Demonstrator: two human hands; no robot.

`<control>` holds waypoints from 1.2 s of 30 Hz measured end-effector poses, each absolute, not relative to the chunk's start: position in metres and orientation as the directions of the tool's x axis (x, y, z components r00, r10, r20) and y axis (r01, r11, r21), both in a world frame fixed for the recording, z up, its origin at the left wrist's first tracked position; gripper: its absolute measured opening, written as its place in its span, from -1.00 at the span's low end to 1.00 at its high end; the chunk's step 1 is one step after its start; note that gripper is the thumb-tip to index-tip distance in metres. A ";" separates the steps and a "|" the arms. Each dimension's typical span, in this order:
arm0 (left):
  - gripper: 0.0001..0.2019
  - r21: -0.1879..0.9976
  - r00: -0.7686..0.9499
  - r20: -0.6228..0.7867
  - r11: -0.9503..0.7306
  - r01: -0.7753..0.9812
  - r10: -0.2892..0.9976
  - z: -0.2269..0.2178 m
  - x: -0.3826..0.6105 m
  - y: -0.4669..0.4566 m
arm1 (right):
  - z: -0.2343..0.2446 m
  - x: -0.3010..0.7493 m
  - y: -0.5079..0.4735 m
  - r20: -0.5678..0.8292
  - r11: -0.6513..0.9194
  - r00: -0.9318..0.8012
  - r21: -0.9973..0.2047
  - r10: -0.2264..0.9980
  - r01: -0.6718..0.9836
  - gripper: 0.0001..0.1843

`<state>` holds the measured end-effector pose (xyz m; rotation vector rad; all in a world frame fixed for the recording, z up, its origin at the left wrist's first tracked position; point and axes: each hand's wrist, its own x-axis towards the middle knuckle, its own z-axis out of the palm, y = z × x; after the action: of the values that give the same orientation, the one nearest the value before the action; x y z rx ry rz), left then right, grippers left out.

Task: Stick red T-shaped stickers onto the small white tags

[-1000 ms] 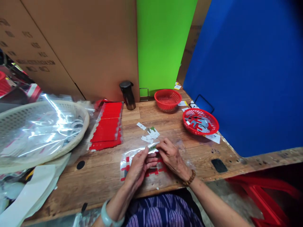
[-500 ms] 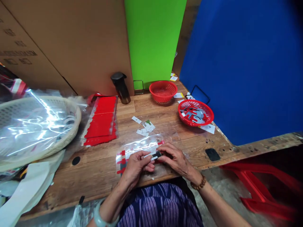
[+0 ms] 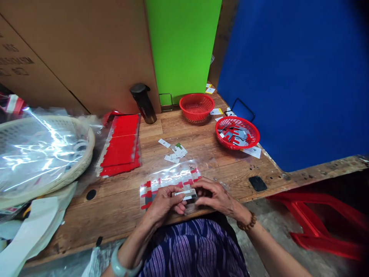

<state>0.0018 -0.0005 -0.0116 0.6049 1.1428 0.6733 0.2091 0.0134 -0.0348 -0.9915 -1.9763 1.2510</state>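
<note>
Between thumb and fingers, my left hand (image 3: 165,204) pinches a small white card strip (image 3: 186,194) with a dark patch towards its right end. My right hand (image 3: 216,196) curves around that end, thumb and fingers apart, close to the strip. Whether a fingertip touches it I cannot tell. Beneath both hands lies a clear plastic sheet with red tabbed pieces (image 3: 147,191). Beyond it, a loose pile of small white cards (image 3: 178,151) rests on the wooden table (image 3: 115,204), one showing green.
Red cut sheets (image 3: 119,142) lie to the left, beside a large pale basket (image 3: 89,154) covered in plastic. A dark bottle (image 3: 145,105) stands behind. One red basket (image 3: 196,107) is at the back; another red basket (image 3: 255,134) holds grey and red pieces. A blue panel (image 3: 296,84) borders the right.
My right thumb and fingers have spread apart from the strip's dark end. The left hand still holds the strip, now turned to show more white. The view has shifted slightly.
</note>
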 end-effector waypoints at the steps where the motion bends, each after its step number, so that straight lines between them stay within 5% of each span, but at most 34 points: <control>1: -0.74 0.727 0.246 -0.617 0.661 -0.184 0.747 -0.013 0.001 0.000 | -0.037 0.211 0.015 0.059 0.243 -0.531 -0.928 0.845 0.284 -0.50; 3: -0.77 0.721 0.202 -0.626 0.658 -0.216 0.753 -0.016 0.000 0.002 | -0.040 0.212 0.020 0.021 0.183 -0.435 -0.924 0.900 0.335 -0.46; 7: -0.89 0.723 0.125 -0.629 0.636 -0.270 0.767 -0.019 0.002 0.010 | -0.042 0.208 0.038 0.112 0.208 -0.209 -0.827 0.971 0.523 -0.82; 14: -0.90 0.751 0.011 -0.584 0.545 -0.372 0.812 -0.026 0.014 0.029 | -0.045 0.194 0.057 0.157 0.253 -0.199 -0.655 0.967 0.712 -0.89; 21: -0.78 0.755 -0.043 -0.563 0.492 -0.432 0.825 -0.039 0.027 0.043 | -0.043 0.192 0.065 0.084 0.215 -0.211 -0.645 0.974 0.734 -0.86; 27: -0.80 0.766 -0.072 -0.555 0.476 -0.432 0.829 -0.046 0.032 0.044 | -0.042 0.186 0.049 0.204 0.253 -0.157 -0.644 0.966 0.722 -0.85; 36: -0.75 0.767 -0.082 -0.560 0.478 -0.427 0.825 -0.042 0.032 0.044 | -0.049 0.183 0.047 0.203 0.195 -0.065 -0.727 0.977 0.659 -0.86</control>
<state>0.0320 0.0444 -0.0422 0.4038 1.2662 1.0859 0.1831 0.0474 -0.0492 -1.5350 -1.7979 0.6003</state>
